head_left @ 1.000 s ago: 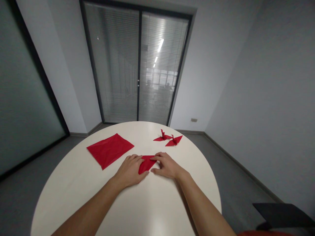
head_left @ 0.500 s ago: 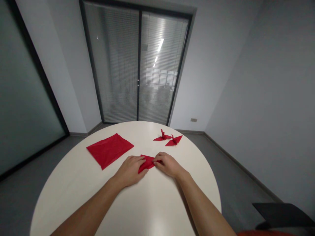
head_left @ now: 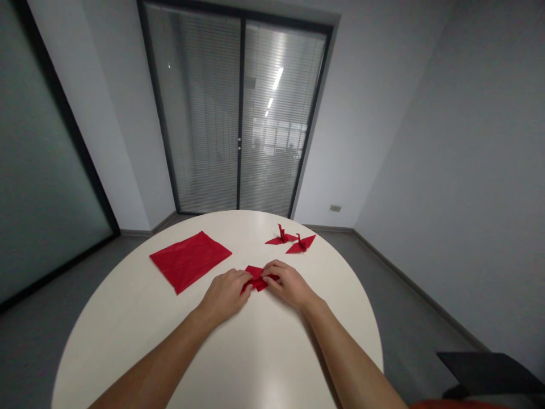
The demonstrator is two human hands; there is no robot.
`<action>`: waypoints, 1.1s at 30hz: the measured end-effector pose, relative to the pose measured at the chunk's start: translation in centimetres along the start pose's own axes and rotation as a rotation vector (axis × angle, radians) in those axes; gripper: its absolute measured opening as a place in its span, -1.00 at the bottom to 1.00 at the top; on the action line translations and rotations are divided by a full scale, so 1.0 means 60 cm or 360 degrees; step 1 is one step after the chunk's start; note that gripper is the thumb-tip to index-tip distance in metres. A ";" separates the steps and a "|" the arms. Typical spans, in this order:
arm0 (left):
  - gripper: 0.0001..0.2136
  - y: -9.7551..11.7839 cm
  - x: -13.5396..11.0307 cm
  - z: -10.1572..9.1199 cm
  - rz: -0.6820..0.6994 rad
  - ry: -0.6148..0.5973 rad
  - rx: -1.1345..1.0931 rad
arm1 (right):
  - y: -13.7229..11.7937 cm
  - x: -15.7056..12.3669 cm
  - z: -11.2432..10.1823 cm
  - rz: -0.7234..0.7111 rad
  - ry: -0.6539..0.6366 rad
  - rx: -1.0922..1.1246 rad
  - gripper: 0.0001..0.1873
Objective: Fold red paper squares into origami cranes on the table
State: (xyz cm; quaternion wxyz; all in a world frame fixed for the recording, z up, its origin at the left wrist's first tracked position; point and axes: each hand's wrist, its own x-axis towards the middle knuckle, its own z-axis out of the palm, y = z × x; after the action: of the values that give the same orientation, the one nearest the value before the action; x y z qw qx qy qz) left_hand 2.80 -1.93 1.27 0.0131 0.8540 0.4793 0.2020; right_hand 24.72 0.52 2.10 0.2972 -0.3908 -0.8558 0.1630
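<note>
Between my two hands is a small piece of folded red paper [head_left: 256,277] at the middle of the round table. My left hand [head_left: 227,291] grips its left side, fingers on top and thumb at the near edge. From the right, my right hand [head_left: 286,281] pinches the other side with thumb and fingers. Both hands cover much of the paper, so its exact folds are partly hidden. Beyond my right hand stand two red origami cranes, one crane [head_left: 281,234] slightly farther back and left of the other crane [head_left: 301,244].
A flat red paper sheet [head_left: 191,261] lies on the left of the white round table [head_left: 255,363]. A black chair part [head_left: 489,370] shows at the lower right. Past the table's far edge are glass panels with blinds [head_left: 208,125].
My left fingers have shifted slightly away from me and closed in on the paper. The right hand has moved slightly left, and less of the paper's left part shows.
</note>
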 end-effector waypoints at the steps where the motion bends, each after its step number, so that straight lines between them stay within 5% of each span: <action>1: -0.76 0.000 0.000 -0.001 -0.0019 -0.0012 0.0006 | -0.001 0.000 0.002 0.0007 0.0003 0.0040 -0.82; 5: -0.75 -0.001 0.001 -0.002 -0.0096 -0.0024 0.0033 | 0.005 0.004 0.022 0.0104 0.0159 0.0215 -0.78; 8: -0.74 -0.001 0.001 -0.002 -0.0143 -0.0019 0.0044 | 0.015 0.010 0.038 0.0354 0.0436 0.0448 -0.55; 12: -0.74 0.003 0.003 -0.005 -0.0200 -0.0031 0.0089 | 0.023 0.017 0.049 0.0543 0.0555 0.0739 -0.40; 26: -0.74 0.009 0.003 -0.008 -0.0496 -0.0001 0.0252 | -0.009 0.024 0.076 0.0412 0.0774 0.1135 -0.50; 33: -0.68 0.003 0.008 -0.019 -0.0609 0.0063 0.0308 | -0.019 0.026 0.078 0.0509 0.0880 0.1129 -0.35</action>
State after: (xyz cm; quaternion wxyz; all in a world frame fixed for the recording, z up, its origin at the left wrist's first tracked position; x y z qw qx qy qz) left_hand 2.78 -1.84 2.49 -0.0402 0.7406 0.6500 0.1656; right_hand 20.29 0.78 -0.36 0.5999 -0.4208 -0.5654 0.3786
